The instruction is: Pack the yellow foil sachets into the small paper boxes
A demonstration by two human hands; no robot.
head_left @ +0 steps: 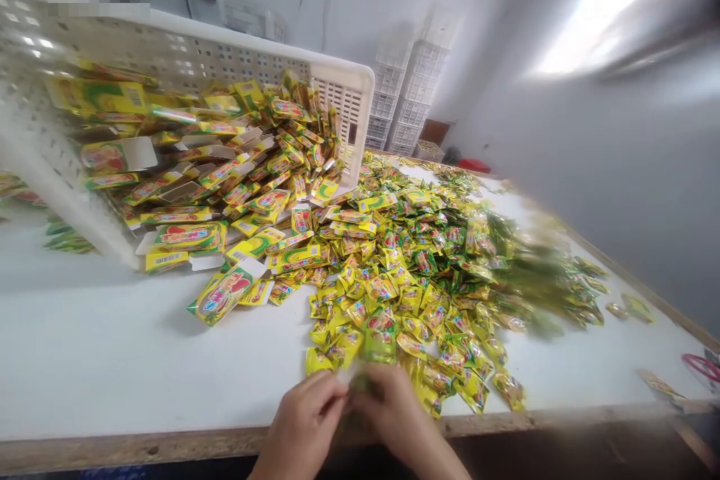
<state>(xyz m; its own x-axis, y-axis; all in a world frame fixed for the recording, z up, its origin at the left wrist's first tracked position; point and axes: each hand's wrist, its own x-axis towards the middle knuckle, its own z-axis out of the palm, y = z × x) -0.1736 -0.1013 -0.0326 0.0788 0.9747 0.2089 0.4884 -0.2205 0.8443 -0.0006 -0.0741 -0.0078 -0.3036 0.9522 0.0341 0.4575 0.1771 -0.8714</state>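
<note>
Sitting just past the fingertips, a green packet (381, 336) is showing its red fruit print at the near edge of a packet heap (444, 300). Behind it, the left hand (307, 416) and right hand (394, 405) are meeting almost tip to tip, their fingers curling narrowly inward; blur is hiding what lies between them, so I cannot tell whether either is gripping anything. Yellow and green wrappers are crowding the space ahead, and a blurred patch is smearing the heap's right side. To the left, a white crate (343, 79) is leaning with its open side facing the person, holding many yellow cartons (191, 236), some with flaps standing open; several are spilling onto the white table (101, 349), where they are running into the packets. Farther back, stacked crates (413, 97) are standing near the wall. A pink-red loop (700, 366) is lying at the far right.
</note>
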